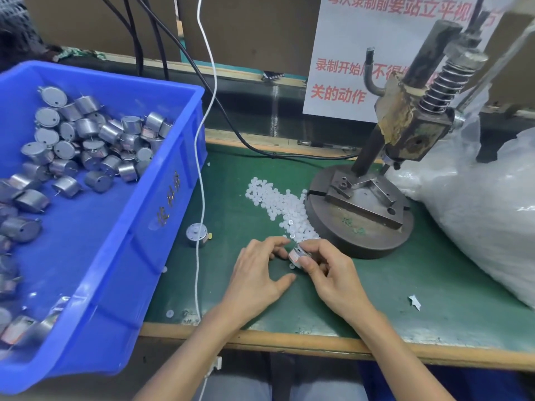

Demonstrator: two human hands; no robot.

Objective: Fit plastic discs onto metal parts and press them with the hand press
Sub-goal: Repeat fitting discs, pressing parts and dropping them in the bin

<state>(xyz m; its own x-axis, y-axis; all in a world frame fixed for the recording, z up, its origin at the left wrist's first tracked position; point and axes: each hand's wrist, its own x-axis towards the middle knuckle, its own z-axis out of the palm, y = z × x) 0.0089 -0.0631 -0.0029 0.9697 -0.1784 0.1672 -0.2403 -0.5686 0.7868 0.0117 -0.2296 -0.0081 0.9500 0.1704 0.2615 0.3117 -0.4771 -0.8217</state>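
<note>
My right hand (327,270) grips a small round metal part (296,257) just above the green mat, thumb across its side. My left hand (260,273) lies beside it, its fingertips reaching to the part and the near end of a pile of white plastic discs (278,202). Whether those fingertips pinch a disc is hidden. The hand press (405,123) stands on its round iron base (362,227) just right of the pile. Another metal part (197,234) stands alone on the mat.
A blue bin (139,227) holding several metal parts fills the left side. A large clear plastic bag (486,215) sits at the right. A white cord (199,198) runs down the mat beside the bin. Stray discs (170,313) lie near the wooden front edge.
</note>
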